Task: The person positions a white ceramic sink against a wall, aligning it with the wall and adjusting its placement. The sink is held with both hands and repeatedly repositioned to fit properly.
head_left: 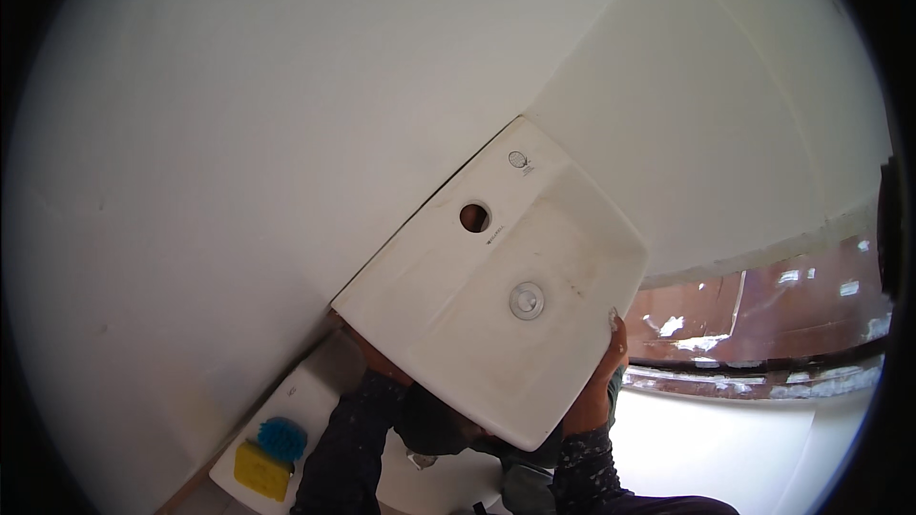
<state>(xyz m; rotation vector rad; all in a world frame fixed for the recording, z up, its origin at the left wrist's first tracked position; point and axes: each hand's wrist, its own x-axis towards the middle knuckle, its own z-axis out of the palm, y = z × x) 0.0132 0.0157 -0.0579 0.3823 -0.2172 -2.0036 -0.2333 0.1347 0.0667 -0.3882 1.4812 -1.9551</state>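
Basin (pixel 458 343) lies along wall (pixel 239 133), drain (pixel 527 300) in, tap hole (pixel 475 217) bare; right hand (pixel 605 367) grips basin edge, left hand (pixel 370 347) half hidden, can't tell its fingers.

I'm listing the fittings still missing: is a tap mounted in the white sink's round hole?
No, the round hole in the white sink is open, with nothing fitted in it.

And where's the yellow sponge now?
In the head view, the yellow sponge is at the lower left, on a white surface, just below the blue scrubber and left of the left sleeve.
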